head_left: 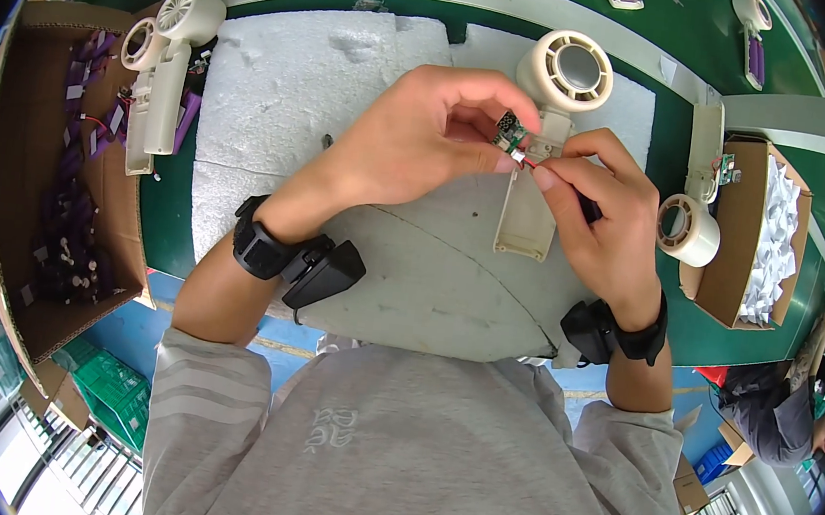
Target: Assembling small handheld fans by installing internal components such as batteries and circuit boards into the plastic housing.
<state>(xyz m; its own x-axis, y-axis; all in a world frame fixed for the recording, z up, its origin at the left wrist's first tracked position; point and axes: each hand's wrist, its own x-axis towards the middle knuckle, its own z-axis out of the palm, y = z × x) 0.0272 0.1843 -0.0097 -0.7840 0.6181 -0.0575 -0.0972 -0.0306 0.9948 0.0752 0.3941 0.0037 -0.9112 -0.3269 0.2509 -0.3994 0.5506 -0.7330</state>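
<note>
Between the thumb and fingers of my left hand is a small green circuit board. A white plug with short red and dark wires meets the board's lower edge. My right hand pinches those wires close to the plug with thumb and forefinger. Beneath both hands lies a cream handheld fan, its round head at the far end and its open handle shell pointing toward me. My fingers hide part of the handle.
White foam sheets and a grey pad cover the green table. At left, a cardboard box holds purple batteries, with fan parts beside it. At right are another fan and a box of white pieces. A co-worker is at far right.
</note>
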